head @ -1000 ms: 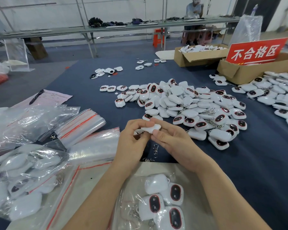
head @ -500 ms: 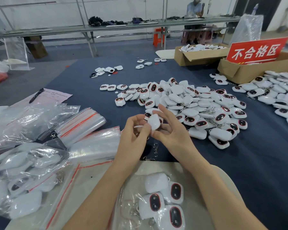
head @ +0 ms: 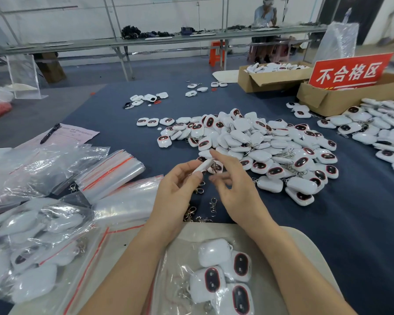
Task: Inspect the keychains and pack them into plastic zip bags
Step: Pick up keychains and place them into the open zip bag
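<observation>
My left hand (head: 175, 185) pinches a white keychain (head: 202, 165) edge-on between thumb and fingertips above the blue table. My right hand (head: 232, 185) hovers just right of it with fingers spread and relaxed, holding nothing. A big pile of white keychains with dark oval faces (head: 259, 146) lies beyond my hands. Close to me an open zip bag (head: 182, 278) holds several keychains (head: 223, 276). A stack of empty zip bags with red strips (head: 110, 171) lies to the left.
Filled bags (head: 32, 242) lie at the near left. Loose metal clasps (head: 212, 203) are scattered under my hands. Cardboard boxes (head: 271, 76) and a red sign (head: 350, 71) stand at the far right, with more keychains (head: 382, 133) beside them. A paper with a pen (head: 50, 133) sits at left.
Both hands held the keychain together a second ago. The right hand has let go and opened; the left hand now holds it alone, turned edge-on.
</observation>
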Demonstrator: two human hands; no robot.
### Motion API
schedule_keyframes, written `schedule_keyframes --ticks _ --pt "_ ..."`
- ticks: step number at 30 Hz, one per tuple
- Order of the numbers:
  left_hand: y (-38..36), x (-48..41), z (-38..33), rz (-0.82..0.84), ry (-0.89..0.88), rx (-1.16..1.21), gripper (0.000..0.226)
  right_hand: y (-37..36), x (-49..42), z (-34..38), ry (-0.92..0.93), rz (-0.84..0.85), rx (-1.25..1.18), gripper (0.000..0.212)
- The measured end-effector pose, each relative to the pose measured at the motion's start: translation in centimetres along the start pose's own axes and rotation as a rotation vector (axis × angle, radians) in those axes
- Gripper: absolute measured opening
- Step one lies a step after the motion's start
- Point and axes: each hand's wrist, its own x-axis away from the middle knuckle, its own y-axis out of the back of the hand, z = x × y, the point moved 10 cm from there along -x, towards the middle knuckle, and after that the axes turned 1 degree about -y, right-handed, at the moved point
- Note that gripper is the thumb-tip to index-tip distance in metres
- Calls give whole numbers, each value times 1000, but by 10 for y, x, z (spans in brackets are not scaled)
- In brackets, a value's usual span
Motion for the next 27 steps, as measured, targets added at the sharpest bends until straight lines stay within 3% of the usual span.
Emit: schedule_keyframes --ticks 5,11,23,27 --pt "-5 -2 2 48 52 252 24 -7 -3 -18 -135 106 21 16" --pt "-13 0 -6 126 1 332 19 -1 -3 -12 -85 62 -49 33" --pt "-17 4 -12 153 -46 269 28 -1 -3 -15 -99 55 -68 33" --pt "-12 1 -5 74 -26 101 28 -1 -2 -19 -132 46 -56 27"
